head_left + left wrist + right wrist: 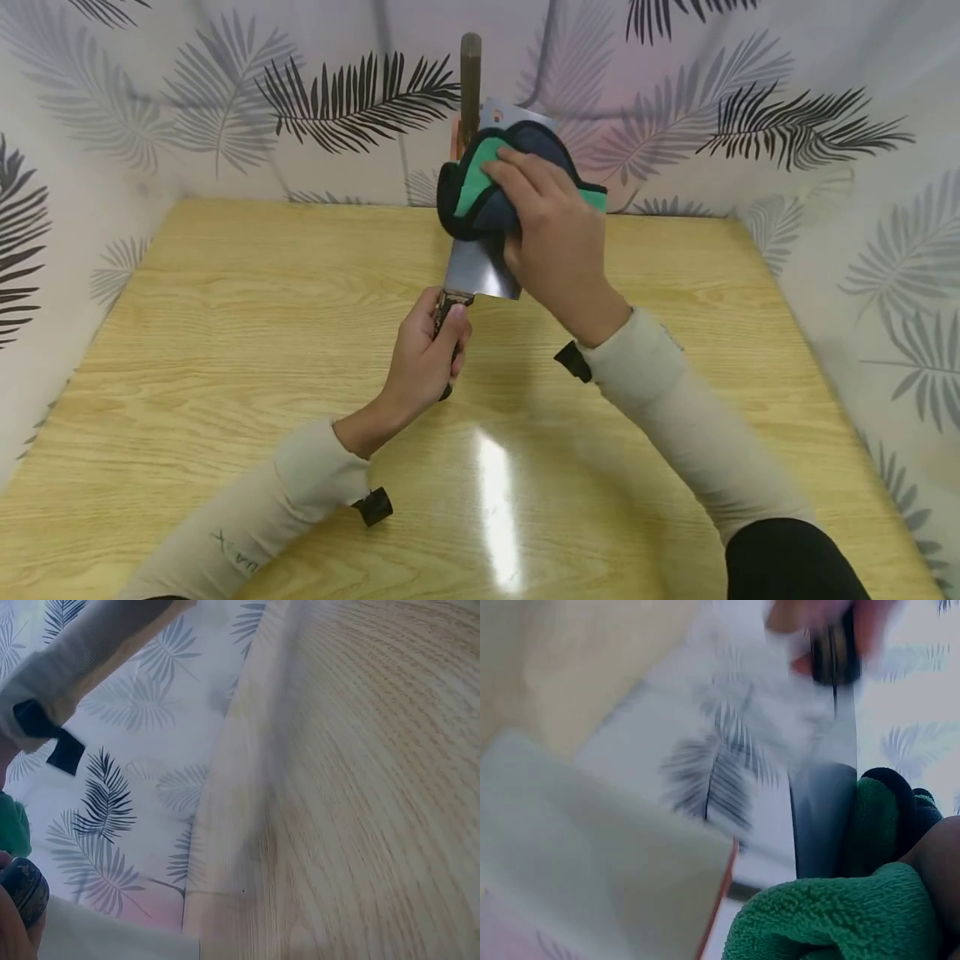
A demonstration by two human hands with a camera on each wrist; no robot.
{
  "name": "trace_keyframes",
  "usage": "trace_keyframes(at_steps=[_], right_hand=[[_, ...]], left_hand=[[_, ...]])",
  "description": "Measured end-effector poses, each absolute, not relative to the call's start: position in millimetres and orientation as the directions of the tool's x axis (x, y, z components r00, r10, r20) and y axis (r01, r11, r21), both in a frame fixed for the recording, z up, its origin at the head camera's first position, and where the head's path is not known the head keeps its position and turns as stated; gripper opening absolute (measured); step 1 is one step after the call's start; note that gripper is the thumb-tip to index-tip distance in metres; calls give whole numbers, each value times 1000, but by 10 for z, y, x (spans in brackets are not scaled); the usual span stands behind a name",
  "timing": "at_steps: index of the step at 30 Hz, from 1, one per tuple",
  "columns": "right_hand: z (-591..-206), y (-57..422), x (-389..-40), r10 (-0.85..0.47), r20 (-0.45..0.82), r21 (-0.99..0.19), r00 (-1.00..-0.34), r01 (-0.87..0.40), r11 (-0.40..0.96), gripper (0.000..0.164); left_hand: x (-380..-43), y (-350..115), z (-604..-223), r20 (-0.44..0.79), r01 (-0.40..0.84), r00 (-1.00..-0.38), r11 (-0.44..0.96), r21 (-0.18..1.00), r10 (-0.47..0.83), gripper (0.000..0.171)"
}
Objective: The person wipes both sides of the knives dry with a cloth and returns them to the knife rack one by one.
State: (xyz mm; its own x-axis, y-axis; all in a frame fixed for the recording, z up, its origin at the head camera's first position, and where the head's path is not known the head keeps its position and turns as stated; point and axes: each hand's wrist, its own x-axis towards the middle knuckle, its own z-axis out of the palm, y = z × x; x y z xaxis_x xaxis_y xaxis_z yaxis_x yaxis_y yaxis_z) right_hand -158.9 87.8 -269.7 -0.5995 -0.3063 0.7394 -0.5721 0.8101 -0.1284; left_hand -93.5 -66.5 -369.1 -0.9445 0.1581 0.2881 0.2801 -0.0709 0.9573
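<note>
We see 2 hands at work over the table (262, 333), whose pale yellow surface carries a streaky wood grain and a glossy streak of light. The left hand (429, 346) grasps the knife by its handle (447, 313), dark and worn, with fingers wrapped round it and the thumb along the top. The knife (483, 271) is held up at the middle of the workspace, its broad, straight-edged blade of smooth, shiny metal pointing away from us.

The right hand (557, 225) grasps the cloth (477, 179), which lies folded over the blade; we see its fluffy green pile, navy patches and thick black binding. A metallic-looking part with a small hole shows past the cloth, and just beside it stands a slim brown rod (470, 87) with a blunt end. In the right wrist view we find a flat, pale panel (615, 847) with a thin red edge, blurred. Behind everything hangs white fabric (217, 92) printed with grey and black fronds. Both sleeves (637, 358) have pale cuffs.
</note>
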Motion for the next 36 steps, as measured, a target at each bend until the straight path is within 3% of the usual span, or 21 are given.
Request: trace_keyframes(at_steps=[3,7,13,22,36], right_hand=[[-2558,957,-1738,-242,723,-183,-647,-518,836,50],[-2560,988,-1774,-192,759,-194,-622,-498,845,52],[-2838,884,-1520,-245,797,-128,-552,-551,825,53],[-3048,778,-1160,-261,784,-151,-563,-581,799,54],[-2476,1050,-1735,-63,717,-279,-694,-369,886,53]], left_hand=[[-918,-649,-3687,274,266,-943,-67,962,190,16],[-935,-667,-3627,279,276,-936,-45,960,213,15],[-1033,-722,-3518,282,283,-937,-23,959,205,18],[-1111,-700,-3443,357,364,-919,9,932,169,14],[-958,-638,-3557,303,319,-924,34,947,235,19]])
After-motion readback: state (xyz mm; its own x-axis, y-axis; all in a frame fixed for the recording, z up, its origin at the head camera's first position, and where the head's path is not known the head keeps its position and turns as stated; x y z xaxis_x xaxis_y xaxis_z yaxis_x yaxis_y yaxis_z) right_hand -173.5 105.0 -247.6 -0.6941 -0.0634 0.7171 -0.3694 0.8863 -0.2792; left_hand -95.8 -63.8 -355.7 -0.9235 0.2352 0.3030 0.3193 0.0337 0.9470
